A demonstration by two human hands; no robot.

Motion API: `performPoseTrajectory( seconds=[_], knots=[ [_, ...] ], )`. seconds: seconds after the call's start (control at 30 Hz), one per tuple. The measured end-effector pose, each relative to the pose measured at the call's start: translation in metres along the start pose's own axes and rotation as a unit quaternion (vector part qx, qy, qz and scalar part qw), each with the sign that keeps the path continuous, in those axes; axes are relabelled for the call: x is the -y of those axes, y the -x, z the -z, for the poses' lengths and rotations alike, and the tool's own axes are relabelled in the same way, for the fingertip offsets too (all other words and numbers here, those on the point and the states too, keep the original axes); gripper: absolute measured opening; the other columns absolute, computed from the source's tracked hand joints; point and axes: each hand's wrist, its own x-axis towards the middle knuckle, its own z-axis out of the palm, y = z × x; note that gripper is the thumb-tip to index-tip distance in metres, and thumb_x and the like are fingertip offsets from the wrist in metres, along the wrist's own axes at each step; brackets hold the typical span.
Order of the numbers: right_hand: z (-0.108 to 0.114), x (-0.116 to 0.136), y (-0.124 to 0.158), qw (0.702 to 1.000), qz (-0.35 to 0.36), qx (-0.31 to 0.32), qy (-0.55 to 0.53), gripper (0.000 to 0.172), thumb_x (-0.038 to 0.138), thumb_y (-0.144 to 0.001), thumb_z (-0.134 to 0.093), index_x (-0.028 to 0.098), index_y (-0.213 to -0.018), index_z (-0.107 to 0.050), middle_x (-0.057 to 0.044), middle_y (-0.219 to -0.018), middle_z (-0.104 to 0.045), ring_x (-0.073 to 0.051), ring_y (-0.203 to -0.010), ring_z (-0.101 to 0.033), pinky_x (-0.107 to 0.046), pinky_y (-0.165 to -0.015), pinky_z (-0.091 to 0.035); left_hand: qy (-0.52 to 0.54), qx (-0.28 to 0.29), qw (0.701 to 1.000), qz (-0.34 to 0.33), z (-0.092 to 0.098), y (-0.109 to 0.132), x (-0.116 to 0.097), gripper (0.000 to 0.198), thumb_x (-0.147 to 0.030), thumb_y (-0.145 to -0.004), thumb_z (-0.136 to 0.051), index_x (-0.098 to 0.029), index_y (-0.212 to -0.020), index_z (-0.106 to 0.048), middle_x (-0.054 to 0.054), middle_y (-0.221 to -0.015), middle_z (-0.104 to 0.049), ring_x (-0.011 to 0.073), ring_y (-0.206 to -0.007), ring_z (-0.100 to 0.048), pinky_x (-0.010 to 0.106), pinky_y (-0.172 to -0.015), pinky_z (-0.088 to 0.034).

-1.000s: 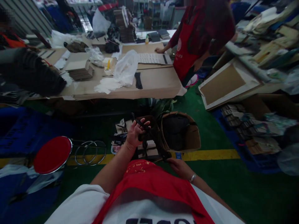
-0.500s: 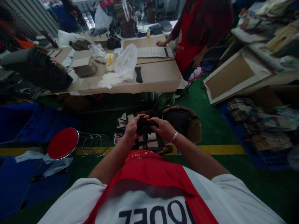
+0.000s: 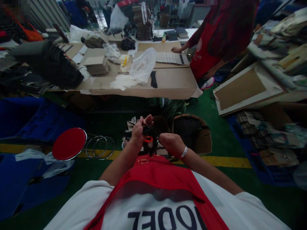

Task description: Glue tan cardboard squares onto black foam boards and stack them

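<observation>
So the big work table (image 3: 176,88) is on the far side, cardboard box (image 3: 204,140) near me on the right, red stool (image 3: 69,143) off left. My right hand (image 3: 172,145) has its fingers bunched, can't tell if they've got anything. My left hand (image 3: 139,130) is half curled round a black bundle (image 3: 147,131), left of the box. Little orange thing (image 3: 148,139) just nearside of that.

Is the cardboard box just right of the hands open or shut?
Open; the cardboard box is uncovered, with dark material visible inside.
</observation>
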Motion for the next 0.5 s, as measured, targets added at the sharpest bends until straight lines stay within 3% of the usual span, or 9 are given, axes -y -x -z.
performPoseTrajectory(
  seconds=[0.13, 0.23, 0.3, 0.37, 0.5],
  knots=[
    [-0.002, 0.008, -0.019, 0.976, -0.066, 0.068, -0.198, 0.039, 0.042, -0.093, -0.034, 0.016, -0.071, -0.053, -0.002, -0.063, -0.057, -0.01, -0.056, -0.052, -0.021, -0.051, -0.029, -0.014, 0.053, 0.998, 0.023, 0.01, -0.017, -0.029, 0.036, -0.032, -0.091, -0.045, -0.014, -0.06, -0.044, 0.01, -0.104, -0.067, 0.0209, -0.103, -0.062, 0.041, -0.093, -0.045],
    [-0.005, 0.009, -0.04, 0.895, -0.149, 0.129, -0.4, 0.045, 0.055, -0.09, -0.032, 0.017, -0.082, -0.054, 0.001, -0.064, -0.058, -0.009, -0.045, -0.052, -0.02, -0.044, -0.034, -0.023, 0.131, 0.989, 0.071, 0.016, -0.025, -0.055, 0.036, -0.035, -0.091, -0.045, -0.015, -0.061, -0.043, 0.009, -0.113, -0.064, 0.0244, -0.111, -0.057, 0.045, -0.093, -0.045],
    [-0.008, 0.012, -0.061, 0.846, -0.207, 0.102, -0.481, 0.05, 0.062, -0.087, -0.032, 0.017, -0.088, -0.055, -0.001, -0.073, -0.062, -0.008, -0.039, -0.05, -0.02, -0.038, -0.033, -0.025, 0.164, 0.981, 0.097, 0.02, -0.029, -0.068, 0.036, -0.035, -0.091, -0.044, -0.015, -0.061, -0.042, 0.009, -0.117, -0.062, 0.0247, -0.116, -0.054, 0.045, -0.093, -0.045],
    [-0.012, 0.02, -0.086, 0.815, -0.238, 0.071, -0.524, 0.051, 0.064, -0.083, -0.038, 0.016, -0.082, -0.056, -0.002, -0.074, -0.062, -0.006, -0.035, -0.045, -0.021, -0.033, -0.029, -0.025, 0.181, 0.977, 0.11, 0.023, -0.031, -0.078, 0.036, -0.035, -0.091, -0.045, -0.015, -0.061, -0.043, 0.009, -0.119, -0.061, 0.0238, -0.119, -0.051, 0.042, -0.094, -0.045],
    [-0.026, 0.045, -0.132, 0.778, -0.249, 0.069, -0.573, 0.043, 0.056, -0.07, -0.062, 0.017, -0.061, -0.047, 0.006, -0.048, -0.045, -0.003, -0.034, -0.033, -0.018, -0.033, -0.021, -0.018, 0.191, 0.976, 0.102, 0.032, -0.036, -0.093, 0.038, -0.035, -0.09, -0.046, -0.015, -0.058, -0.045, 0.008, -0.12, -0.062, 0.0215, -0.118, -0.052, 0.034, -0.093, -0.045]
  ],
)
